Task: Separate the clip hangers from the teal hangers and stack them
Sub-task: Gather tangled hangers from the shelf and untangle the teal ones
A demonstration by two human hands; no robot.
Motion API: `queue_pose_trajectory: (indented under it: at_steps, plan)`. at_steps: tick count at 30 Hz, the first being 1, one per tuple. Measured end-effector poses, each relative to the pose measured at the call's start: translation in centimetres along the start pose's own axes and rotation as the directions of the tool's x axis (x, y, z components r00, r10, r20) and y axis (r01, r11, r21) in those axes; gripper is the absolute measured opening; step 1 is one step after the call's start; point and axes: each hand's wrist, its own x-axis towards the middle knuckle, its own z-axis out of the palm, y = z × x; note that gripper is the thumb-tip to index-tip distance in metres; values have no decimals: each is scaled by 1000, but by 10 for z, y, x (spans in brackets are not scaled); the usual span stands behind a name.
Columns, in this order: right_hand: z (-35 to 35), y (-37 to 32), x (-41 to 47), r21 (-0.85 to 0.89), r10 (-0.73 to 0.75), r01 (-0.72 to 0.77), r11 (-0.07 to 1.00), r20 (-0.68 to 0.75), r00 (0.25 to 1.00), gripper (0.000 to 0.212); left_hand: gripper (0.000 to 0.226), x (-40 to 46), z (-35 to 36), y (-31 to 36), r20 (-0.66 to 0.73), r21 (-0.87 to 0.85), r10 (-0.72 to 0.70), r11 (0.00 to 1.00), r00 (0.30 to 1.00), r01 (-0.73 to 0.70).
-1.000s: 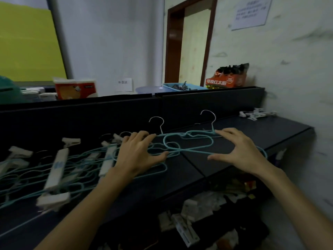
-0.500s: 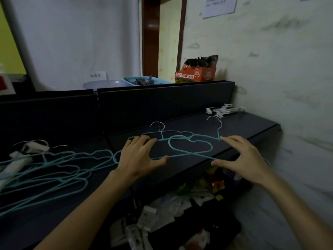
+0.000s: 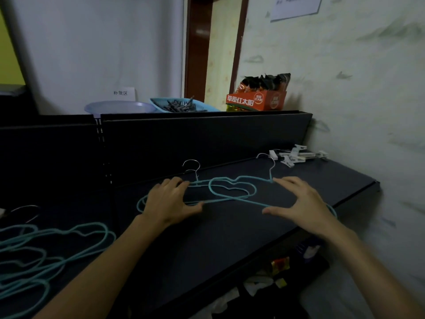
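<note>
Two overlapping teal hangers (image 3: 230,191) with metal hooks lie flat on the dark shelf (image 3: 230,238). My left hand (image 3: 170,201) grips their left end, fingers on the top wire and thumb at the bottom bar. My right hand (image 3: 296,203) holds the right end the same way, with the far tip showing past my wrist. A loose pile of teal hangers (image 3: 46,245) lies at the left edge. A stack of white clip hangers (image 3: 296,155) sits at the back right corner near the wall.
A dark back panel (image 3: 207,134) rises behind the shelf. On top of it stand a lilac basin (image 3: 117,107), a blue basket of pegs (image 3: 184,105) and an orange snack box (image 3: 257,101). The wall is close on the right. Clutter lies below the shelf's front edge.
Both hands have carried the two teal hangers to the right, away from the mixed pile. My view has turned right, so the clip hangers in the left pile are out of sight.
</note>
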Motion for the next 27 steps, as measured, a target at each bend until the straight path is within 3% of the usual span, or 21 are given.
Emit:
queue_pose_trajectory:
  at_steps: [9, 27]
  plan:
    - [38, 12, 56, 40, 4, -6, 999, 53, 999, 90, 100, 22, 25, -22, 100, 11, -11, 1000, 995, 10]
    - [51, 26, 78, 47, -17, 11, 999, 141, 990, 93, 97, 35, 36, -18, 139, -53, 51, 998, 989, -44]
